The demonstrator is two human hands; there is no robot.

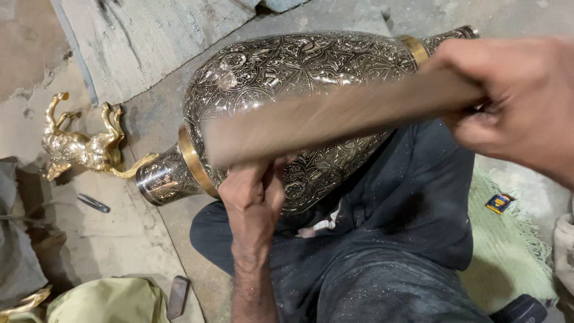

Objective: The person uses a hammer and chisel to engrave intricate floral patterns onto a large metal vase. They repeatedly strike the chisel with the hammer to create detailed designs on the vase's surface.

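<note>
Engraved metal vase [299, 101] is lying across the person's lap, with the left hand [254, 197] pressing a hidden tool against it while the right hand [508, 101], clenched around a blurred wooden stick [335, 119], is apparently mid-strike, needing careful aim.

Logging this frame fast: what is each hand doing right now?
Left hand: closed, fingers pressed against the engraved metal vase.
Right hand: closed, gripping the wooden stick.
</note>
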